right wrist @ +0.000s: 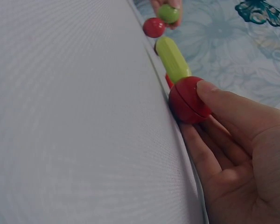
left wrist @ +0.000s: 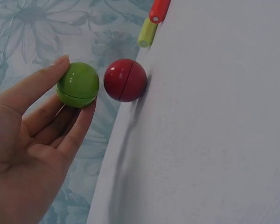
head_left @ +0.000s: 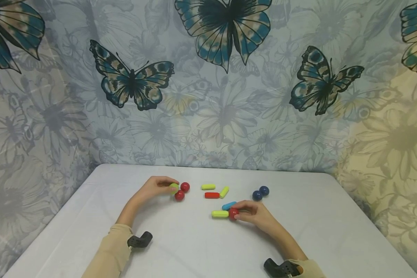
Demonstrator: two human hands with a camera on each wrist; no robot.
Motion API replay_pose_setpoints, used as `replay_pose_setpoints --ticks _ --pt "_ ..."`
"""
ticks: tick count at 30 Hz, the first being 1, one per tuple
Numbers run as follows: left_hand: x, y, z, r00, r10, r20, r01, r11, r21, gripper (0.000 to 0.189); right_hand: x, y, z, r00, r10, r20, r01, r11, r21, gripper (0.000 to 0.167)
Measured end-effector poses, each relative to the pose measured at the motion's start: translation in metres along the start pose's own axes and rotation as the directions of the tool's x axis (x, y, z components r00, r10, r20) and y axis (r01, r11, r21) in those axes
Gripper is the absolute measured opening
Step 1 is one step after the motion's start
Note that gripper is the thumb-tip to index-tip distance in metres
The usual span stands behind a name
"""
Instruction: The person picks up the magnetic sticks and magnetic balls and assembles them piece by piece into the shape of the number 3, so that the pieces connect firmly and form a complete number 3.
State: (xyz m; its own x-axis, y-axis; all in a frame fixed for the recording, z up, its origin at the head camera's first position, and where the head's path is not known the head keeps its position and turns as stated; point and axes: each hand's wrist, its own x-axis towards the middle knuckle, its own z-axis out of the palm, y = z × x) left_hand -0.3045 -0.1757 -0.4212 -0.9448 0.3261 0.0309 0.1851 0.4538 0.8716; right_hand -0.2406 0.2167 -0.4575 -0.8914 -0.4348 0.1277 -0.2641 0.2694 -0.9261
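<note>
My left hand [head_left: 158, 186] pinches a green ball [left wrist: 78, 85] between thumb and fingertips, at the left of the group of pieces. Two red balls, the farther one [head_left: 185, 187] and the nearer one [head_left: 179, 195], lie just right of that hand. Toward the middle, my right hand [head_left: 255, 214] grips another red ball [right wrist: 190, 100] with thumb and fingers. A yellow-green stick [head_left: 220, 214] extends leftward from this ball, its end right at the ball's surface. Behind it lies a blue stick [head_left: 228, 205], partly covered by the right fingers.
Beyond the hands, a red stick [head_left: 212, 195] meets a slanted yellow-green stick [head_left: 224, 192], with another yellow-green stick [head_left: 208, 187] behind. Two dark blue balls [head_left: 257, 195] sit to the right on the white table [head_left: 194, 247]. A butterfly-print cloth [head_left: 225, 116] hangs behind the table.
</note>
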Motion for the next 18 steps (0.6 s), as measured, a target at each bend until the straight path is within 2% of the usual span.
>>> replay_pose_setpoints --ticks 5,10,18 --pt "0.003 0.006 0.008 1.000 -0.013 0.021 0.013 1.000 -0.005 0.038 0.000 0.000 0.000 1.000 0.012 -0.002 -0.012 1.000 0.021 0.034" --pt "0.005 0.012 0.016 0.998 0.028 0.051 -0.027 0.999 -0.021 0.037 0.000 0.001 0.000 1.000 0.014 -0.006 -0.014 1.000 0.021 0.035" --pt "0.006 0.021 0.030 0.988 0.060 0.141 -0.045 0.993 -0.113 0.040 0.000 0.003 -0.001 1.000 0.006 -0.001 -0.006 1.000 0.016 0.034"
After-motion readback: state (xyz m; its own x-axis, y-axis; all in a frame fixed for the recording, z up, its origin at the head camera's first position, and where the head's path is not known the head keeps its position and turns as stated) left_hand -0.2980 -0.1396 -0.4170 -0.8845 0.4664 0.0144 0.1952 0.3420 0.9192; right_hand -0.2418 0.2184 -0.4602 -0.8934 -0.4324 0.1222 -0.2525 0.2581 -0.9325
